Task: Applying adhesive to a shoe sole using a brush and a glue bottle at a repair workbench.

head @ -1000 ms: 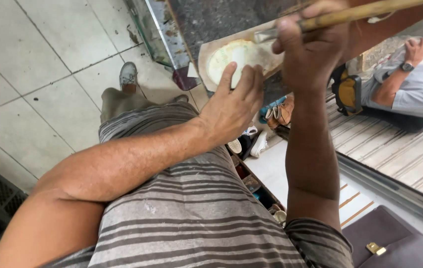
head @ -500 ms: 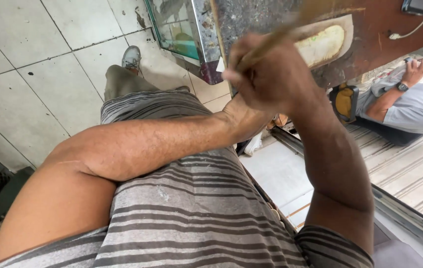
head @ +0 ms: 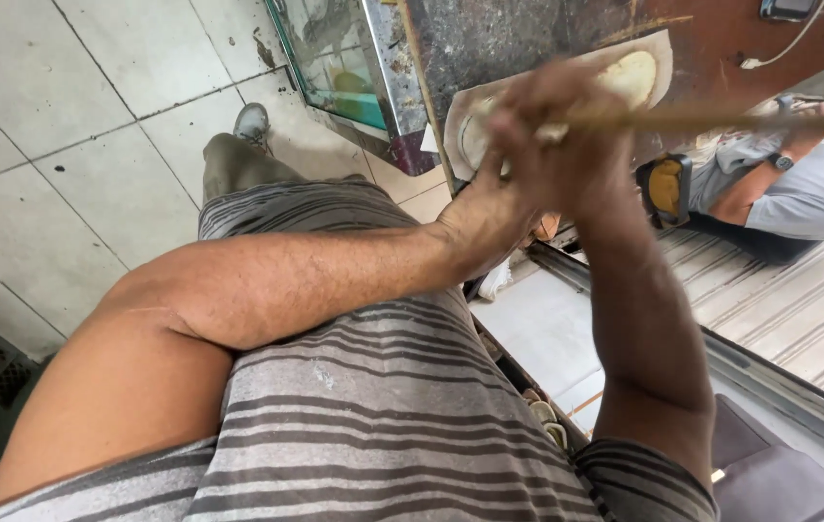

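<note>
My right hand (head: pixel 572 145) is closed around a long wooden stick (head: pixel 731 120), which is blurred and runs out to the right. My left hand (head: pixel 489 208) is pressed up against the right one from below, and its fingers seem wrapped on the same stick. Just behind both hands lies a pale flat round of dough (head: pixel 630 77) on a light wooden board (head: pixel 665 53). The hands hide the dough's middle. My striped shirt fills the foreground.
A glass-fronted cabinet (head: pixel 335 58) stands on the tiled floor (head: pixel 64 126) at the top. Another person in a grey shirt (head: pixel 809 198) sits at the right beside a ribbed metal surface (head: pixel 799 309). A dark bag (head: pixel 770 474) lies at the bottom right.
My left hand has left the dough and joined the right hand on the stick. The view has swung, so the board now sits further right and the stick points right.
</note>
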